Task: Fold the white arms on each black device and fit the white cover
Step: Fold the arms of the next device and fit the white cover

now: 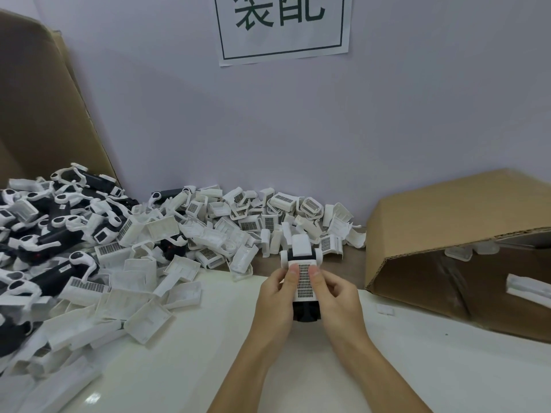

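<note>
Head view: both hands hold one black device point(304, 312) above the worktop point(208, 353), just in front of the pile of covers point(238, 222). The left hand point(275, 302) and right hand point(335, 296) curl their fingers round it, thumbs pressing the white cover point(304, 281) on top. A cardboard box point(459, 234) lies at right.

I work at an assembly bench in a small factory or workshop — a plain white table point(185, 368) pushed against a bare wall. A printed paper sign point(283, 28) with large Chinese characters is taped above me. Loose white covers point(167, 260) lie heaped by the hundred across the back of the table, black devices with white arms point(56, 216) pile at my left, and open cardboard cartons point(459, 234) flank the bench — bulk piecework, not a home.
</note>
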Demonstrator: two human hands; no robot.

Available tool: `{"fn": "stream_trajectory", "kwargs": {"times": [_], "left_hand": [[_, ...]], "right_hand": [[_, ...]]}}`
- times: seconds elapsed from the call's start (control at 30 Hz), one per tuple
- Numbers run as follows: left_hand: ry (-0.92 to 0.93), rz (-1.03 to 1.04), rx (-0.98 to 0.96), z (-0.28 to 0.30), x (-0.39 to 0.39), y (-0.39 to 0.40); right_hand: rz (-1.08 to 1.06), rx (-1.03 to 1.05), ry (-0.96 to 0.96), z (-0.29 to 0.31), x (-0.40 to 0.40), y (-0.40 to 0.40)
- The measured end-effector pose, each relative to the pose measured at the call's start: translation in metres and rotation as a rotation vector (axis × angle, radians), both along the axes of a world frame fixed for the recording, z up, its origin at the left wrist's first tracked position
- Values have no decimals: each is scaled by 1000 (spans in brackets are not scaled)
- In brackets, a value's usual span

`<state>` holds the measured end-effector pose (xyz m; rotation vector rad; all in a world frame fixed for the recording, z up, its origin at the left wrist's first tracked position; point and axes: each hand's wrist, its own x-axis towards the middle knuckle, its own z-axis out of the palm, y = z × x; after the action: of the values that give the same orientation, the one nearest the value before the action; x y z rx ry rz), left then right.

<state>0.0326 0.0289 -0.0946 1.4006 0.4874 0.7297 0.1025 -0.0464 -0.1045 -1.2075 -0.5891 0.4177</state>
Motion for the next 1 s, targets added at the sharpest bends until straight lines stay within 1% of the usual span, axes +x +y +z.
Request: {"fn": "stream_trajectory", "kwargs": {"times": [0.1, 0.27, 0.33, 0.43, 0.53, 0.63, 0.73, 0.8, 0.9, 0.93, 1.0], "left_hand": [[-52, -99, -81, 1, -2, 1], [9, 3, 84, -3, -2, 2], [19, 6, 106, -4, -2, 0], [12, -28, 80, -2, -3, 0], [-16, -154, -6, 1, -6, 1], [30, -125, 88, 0, -8, 2], [52, -95, 125, -2, -9, 2], [41, -85, 99, -2, -9, 2], [-7, -64, -7, -1, -4, -3], [-22, -31, -31, -2, -1, -4], [-64, 51, -108, -3, 2, -3]], "right_hand": [[71, 21, 57, -2, 2, -1], [29, -76, -99, -3, 3, -3], [10, -109, -142, -3, 4, -3], [1, -95, -138, -4, 4, -4], [19, -68, -82, -5, 5, -3], [38, -63, -65, -5, 7, -3], [11, -85, -154, -5, 6, -3], [-12, -94, -185, -6, 6, -2], [-49, -92, -114, -6, 6, -1], [-62, -88, -96, -6, 6, 0], [-101, -99, -141, -8, 5, 1]]}}
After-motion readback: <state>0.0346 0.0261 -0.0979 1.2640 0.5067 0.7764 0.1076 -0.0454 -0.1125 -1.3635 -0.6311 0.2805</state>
